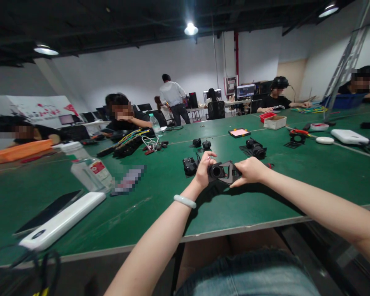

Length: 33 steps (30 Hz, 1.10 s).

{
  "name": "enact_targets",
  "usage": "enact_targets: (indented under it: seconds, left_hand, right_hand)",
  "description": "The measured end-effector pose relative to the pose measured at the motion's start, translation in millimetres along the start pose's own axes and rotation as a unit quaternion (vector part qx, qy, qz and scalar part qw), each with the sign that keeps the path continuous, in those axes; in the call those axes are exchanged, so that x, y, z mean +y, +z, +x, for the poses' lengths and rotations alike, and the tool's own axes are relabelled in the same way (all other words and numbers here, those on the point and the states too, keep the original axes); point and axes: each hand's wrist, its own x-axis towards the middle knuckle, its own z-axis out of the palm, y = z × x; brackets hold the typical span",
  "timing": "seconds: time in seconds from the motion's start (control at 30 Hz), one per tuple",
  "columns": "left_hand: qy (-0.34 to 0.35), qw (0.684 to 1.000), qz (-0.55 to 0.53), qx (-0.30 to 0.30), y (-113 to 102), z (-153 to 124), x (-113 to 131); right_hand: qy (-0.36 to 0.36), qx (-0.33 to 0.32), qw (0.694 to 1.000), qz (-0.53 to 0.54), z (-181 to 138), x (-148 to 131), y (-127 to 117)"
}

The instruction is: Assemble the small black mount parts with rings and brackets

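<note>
Between my two hands, above the green table, is a black bracket-like part [225, 172] with a round ring at its left end and a forked opening in the middle. My left hand [204, 169] grips the ring end, its index finger raised and bent. On the other end, my right hand [249, 170] is closed with the thumb underneath. A black device part [190, 165] lies just left of my left hand. Two small black parts [206, 144] sit beyond it, and a larger black assembly [254, 148] lies beyond my right hand.
On the left of the green table [160, 222] are a clear bottle [89, 172], a white power bank [64, 220] and a dark tablet [49, 209]. Pliers [302, 132], a white box [274, 122] and a pink-topped frame [239, 132] lie further back. Several people sit around.
</note>
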Motion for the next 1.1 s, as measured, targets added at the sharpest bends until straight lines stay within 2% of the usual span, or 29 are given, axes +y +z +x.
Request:
enact_targets:
  seconds: [0.23, 0.37, 0.47, 0.57, 0.67, 0.8, 0.9, 1.0, 1.1]
  left_hand:
    - [0.02, 1.0, -0.014, -0.01, -2.1, 4.3, -0.2]
    - [0.021, 1.0, 0.001, 0.009, -4.1, 4.6, -1.8]
    - [0.019, 0.999, 0.038, 0.018, -6.1, 4.3, -5.2]
    - [0.031, 0.99, 0.131, 0.032, -8.1, 3.0, -6.6]
    - [0.046, 0.961, 0.273, 0.03, -7.4, 1.1, -3.4]
    - [0.067, 0.892, 0.446, 0.015, 0.1, -0.5, 3.6]
    - [0.067, 0.849, 0.524, 0.007, 6.4, -0.8, 5.3]
    - [0.051, 0.83, 0.555, -0.004, 11.0, -1.6, 2.8]
    - [0.026, 0.828, 0.559, -0.021, 13.9, -3.1, -1.0]
  right_hand:
    - [0.001, 0.012, 0.999, -0.039, -1.1, 16.7, -8.2]
    - [0.026, 0.01, 0.998, -0.058, -2.0, 26.3, -9.4]
    - [0.048, 0.017, 0.996, -0.069, -2.9, 34.3, -12.0]
    - [0.086, 0.036, 0.992, -0.079, -4.6, 46.5, -16.1]
    - [0.164, 0.055, 0.981, -0.091, -8.1, 65.7, -19.9]
    - [0.295, 0.042, 0.951, -0.087, -16.2, 98.2, -21.7]
    - [0.366, 0.033, 0.928, -0.059, -23.8, 122.7, -18.3]
    - [0.442, 0.003, 0.897, -0.016, -32.7, 145.7, -9.7]
    - [0.509, -0.018, 0.86, 0.015, -43.7, 165.8, 2.2]
